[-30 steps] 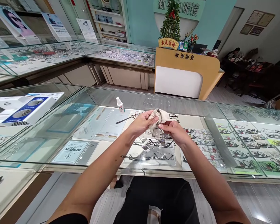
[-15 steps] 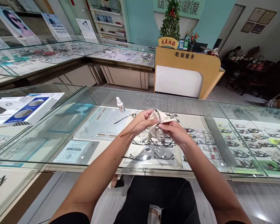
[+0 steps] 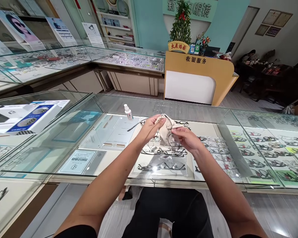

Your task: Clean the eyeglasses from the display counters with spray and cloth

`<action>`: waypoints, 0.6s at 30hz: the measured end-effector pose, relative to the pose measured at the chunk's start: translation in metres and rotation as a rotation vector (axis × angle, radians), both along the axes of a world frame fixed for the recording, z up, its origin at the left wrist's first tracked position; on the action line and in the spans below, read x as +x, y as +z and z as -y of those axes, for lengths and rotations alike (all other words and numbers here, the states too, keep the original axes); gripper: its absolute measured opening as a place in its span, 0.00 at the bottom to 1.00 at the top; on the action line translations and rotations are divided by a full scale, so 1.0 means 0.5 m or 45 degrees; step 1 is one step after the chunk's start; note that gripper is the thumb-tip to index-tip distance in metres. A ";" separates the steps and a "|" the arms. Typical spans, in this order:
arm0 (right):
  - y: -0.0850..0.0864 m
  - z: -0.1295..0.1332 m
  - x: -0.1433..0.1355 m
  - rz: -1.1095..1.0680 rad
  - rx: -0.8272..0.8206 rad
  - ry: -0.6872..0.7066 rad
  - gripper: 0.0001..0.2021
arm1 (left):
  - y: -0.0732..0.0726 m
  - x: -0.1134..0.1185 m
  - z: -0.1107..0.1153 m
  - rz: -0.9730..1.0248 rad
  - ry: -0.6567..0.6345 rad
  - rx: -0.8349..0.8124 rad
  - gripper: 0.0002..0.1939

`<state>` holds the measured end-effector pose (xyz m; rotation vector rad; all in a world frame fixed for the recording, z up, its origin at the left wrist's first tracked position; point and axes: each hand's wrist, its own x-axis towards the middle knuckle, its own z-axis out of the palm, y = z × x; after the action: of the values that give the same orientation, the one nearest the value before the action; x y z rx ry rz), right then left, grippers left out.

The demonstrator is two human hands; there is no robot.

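In the head view, the left hand (image 3: 150, 129) has its thumb and fingers closed on the cream cloth (image 3: 165, 134), at the upper part. The cloth now hangs more downward between the two hands, while half a second ago it was spread more toward the right. The right hand (image 3: 190, 138) pinches the pair of glasses (image 3: 173, 142) at its rim, close to the edge of the cloth. The glasses are over the near part of the glass counter (image 3: 139, 104), and one round lens shows below the right fingertips. This change seems to leave that lens more uncovered, so I judge the wiping is going on at another part; whether the lens is clean, I cannot tell. The white bottle (image 3: 128, 112) stands upright, far and left of the hands. Other eyeglasses (image 3: 175, 165) lie under the glass, on the near side.
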<state>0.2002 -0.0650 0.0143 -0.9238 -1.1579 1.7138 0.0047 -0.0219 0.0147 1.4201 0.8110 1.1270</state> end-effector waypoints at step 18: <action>0.003 -0.023 0.053 -0.503 -0.021 -0.229 0.13 | 0.045 -0.133 -0.070 0.180 1.605 0.611 0.18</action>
<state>0.2267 -0.0535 0.0160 -0.6379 -0.7772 1.6652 -0.0618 0.0131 0.0371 1.0962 1.4562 2.4665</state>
